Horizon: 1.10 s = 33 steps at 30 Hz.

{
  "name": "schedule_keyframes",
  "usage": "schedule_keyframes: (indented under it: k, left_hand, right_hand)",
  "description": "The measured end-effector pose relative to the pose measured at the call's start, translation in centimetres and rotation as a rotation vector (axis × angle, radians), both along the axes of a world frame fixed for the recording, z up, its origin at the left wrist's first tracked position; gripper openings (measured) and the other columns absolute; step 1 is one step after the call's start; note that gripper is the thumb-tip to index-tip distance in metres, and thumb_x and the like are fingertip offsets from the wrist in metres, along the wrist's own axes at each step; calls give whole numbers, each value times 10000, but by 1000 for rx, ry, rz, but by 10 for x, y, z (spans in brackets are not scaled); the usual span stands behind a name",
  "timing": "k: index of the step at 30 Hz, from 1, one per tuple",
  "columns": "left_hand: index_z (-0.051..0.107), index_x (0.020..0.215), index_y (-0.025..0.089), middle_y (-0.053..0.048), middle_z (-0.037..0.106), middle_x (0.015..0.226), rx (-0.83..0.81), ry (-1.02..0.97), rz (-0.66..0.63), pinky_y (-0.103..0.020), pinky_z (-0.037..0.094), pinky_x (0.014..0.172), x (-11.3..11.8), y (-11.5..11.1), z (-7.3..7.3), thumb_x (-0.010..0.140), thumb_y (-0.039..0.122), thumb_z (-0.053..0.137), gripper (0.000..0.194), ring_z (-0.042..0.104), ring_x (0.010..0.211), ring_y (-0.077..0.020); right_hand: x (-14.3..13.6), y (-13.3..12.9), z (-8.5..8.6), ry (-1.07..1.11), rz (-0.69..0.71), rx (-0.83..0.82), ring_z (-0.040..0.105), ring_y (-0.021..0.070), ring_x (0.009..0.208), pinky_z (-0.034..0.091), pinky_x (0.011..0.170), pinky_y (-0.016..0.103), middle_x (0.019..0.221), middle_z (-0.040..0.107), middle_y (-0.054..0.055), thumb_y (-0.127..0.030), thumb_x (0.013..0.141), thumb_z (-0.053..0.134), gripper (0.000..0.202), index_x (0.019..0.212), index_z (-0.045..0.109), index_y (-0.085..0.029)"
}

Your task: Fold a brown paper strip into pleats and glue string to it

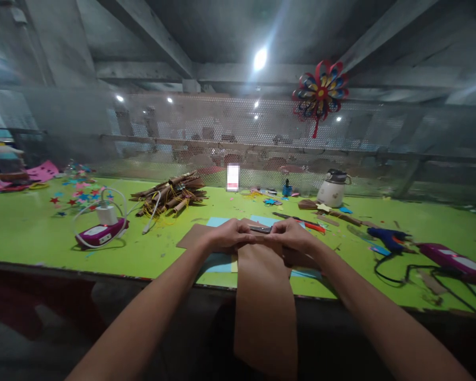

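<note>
My left hand (238, 233) and my right hand (287, 233) are closed at the far end of a long strip of brown card (265, 307). The strip runs toward me and hangs over the table's front edge. A thin dark rod (261, 229), perhaps a pen, lies across that end between my fingertips; its ends are hidden. Both thumbs press on the near side of the card's edge. Beneath my hands are more brown card (192, 236) and light blue sheets (218, 263).
On the green table (162, 259) lie a bundle of brown paper rolls (174, 193), paper stars (83, 196), a purple power strip (103, 233), a red-handled tool (314, 226), a blue glue gun (388, 238) and another purple power strip (454, 259). A white bottle (332, 190) stands behind.
</note>
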<state>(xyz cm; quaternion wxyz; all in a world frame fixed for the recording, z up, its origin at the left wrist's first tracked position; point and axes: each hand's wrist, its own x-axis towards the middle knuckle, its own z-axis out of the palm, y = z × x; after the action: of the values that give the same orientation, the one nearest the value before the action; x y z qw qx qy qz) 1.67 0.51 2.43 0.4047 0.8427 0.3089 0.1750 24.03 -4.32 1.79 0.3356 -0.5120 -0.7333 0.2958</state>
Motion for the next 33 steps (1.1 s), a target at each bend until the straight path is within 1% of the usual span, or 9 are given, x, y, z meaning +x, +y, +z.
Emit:
schedule_keyframes:
  k: [4,7,12,15,17,22,26,29,33]
  left_hand:
    - [485,565,156,44,373,486,-94,-111,5,-247,192,472,3,1,-2,754,439,608,362,282,461,-68]
    - [481,588,148,42,389,532,-132,-194,-13,-236,205,492,0,1,3,745,417,634,347,305,494,-67]
    - [500,608,132,45,372,552,-120,-241,-87,-232,186,508,-8,2,11,771,454,614,378,283,512,-65]
    - [490,605,133,47,373,553,-233,-312,-116,-230,189,507,-3,0,8,739,471,645,395,283,509,-64]
    - [483,595,133,43,390,563,-322,-369,-150,-228,200,506,3,-5,5,699,487,677,418,301,512,-64]
    - [462,532,122,52,357,524,-362,-345,-222,-222,203,485,13,-17,2,697,527,668,483,263,487,-49]
    - [627,729,105,-9,545,670,-476,-286,-265,-232,345,579,13,-16,-2,653,498,719,411,447,595,-90]
    - [648,825,108,-48,593,751,-538,-379,-159,-266,401,645,9,-6,-5,648,479,729,419,522,673,-132]
    - [649,827,116,-58,595,780,-408,-507,92,-252,404,669,3,9,-5,707,514,662,416,516,699,-124]
  right_hand:
    - [6,1,1,99,15,-10,353,71,490,257,462,210,515,456,-37,-475,647,680,353,605,610,-131]
    - [14,3,3,218,85,-71,352,61,472,253,456,209,516,463,-39,-476,660,692,362,640,634,-119]
    - [20,3,3,536,186,-133,517,96,586,424,589,247,689,591,6,-435,744,652,372,974,670,-143]
    - [9,-4,3,556,298,-140,597,156,794,472,713,293,929,652,59,-350,687,717,490,1144,618,-200]
    - [0,-9,4,524,354,-113,600,182,859,479,746,307,999,654,71,-298,651,744,477,1110,647,-208]
    - [-10,-17,7,478,376,77,587,194,834,476,718,305,883,645,64,-296,670,728,184,806,721,-172]
    - [-9,-17,5,515,366,84,582,192,845,453,775,317,885,643,70,-358,749,673,216,820,685,-155]
    - [-11,-18,3,547,316,-39,580,165,772,447,729,292,842,647,56,-398,785,637,269,892,658,-151]
    - [-13,-13,-2,346,303,-173,544,135,674,407,612,241,785,628,29,-430,784,619,308,895,660,-146]
